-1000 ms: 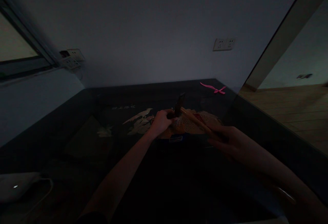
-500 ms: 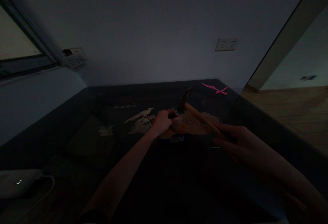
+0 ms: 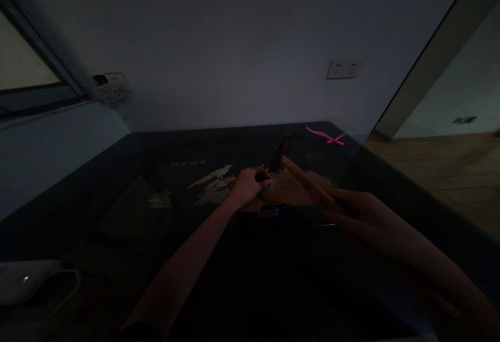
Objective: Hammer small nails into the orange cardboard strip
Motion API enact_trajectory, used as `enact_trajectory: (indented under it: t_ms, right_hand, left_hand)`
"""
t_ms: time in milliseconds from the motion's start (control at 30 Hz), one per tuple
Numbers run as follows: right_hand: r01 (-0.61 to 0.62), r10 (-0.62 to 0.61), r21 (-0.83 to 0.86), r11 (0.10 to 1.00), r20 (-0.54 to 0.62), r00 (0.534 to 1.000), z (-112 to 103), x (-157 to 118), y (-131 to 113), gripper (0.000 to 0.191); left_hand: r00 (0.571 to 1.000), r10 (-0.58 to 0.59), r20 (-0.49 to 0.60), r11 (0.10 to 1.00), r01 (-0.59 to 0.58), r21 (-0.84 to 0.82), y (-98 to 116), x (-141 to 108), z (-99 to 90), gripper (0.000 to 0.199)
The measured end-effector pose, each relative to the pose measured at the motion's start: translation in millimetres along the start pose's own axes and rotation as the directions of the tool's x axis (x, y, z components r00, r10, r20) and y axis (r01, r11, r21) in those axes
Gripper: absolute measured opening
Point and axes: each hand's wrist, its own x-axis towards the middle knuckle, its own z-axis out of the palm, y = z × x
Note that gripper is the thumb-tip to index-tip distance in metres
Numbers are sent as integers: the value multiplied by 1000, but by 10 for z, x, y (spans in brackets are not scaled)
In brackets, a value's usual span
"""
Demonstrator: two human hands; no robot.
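Note:
My right hand (image 3: 353,211) is closed round the wooden handle of a hammer (image 3: 302,176). The dark hammer head (image 3: 280,153) is close beside the fingertips of my left hand (image 3: 250,183). Thumb and forefinger of the left hand are pinched together over a dotted, orange-brown piece (image 3: 291,188); what sits between the fingertips is too small and dark to make out. Below that piece shows a dark blue edge with a pale label (image 3: 269,212). A thin bright line (image 3: 324,225) lies near the right hand.
The dark table (image 3: 234,279) carries a pale bird-and-flower picture (image 3: 214,180). A pink ribbon (image 3: 326,135) lies at its far right corner. At the left front is a white device (image 3: 27,282) with a cable. Sockets (image 3: 344,69) are on the wall behind.
The hands and the hammer keep nearly the same pose, the hammer head shifting only very slightly. The whole view has moved a little.

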Motion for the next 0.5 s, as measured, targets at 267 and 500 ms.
enact_trajectory:
  t_ms: [267, 500]
  right_hand:
    - [24, -22, -89, 996, 25, 999, 21, -9, -1, 31]
    - [55, -51, -101, 993, 45, 998, 61, -2, 29, 27]
  left_hand:
    - [1000, -10, 3, 1000, 10, 15, 30, -6, 1, 11]
    - [1000, -8, -7, 999, 8, 52, 20, -8, -3, 13]
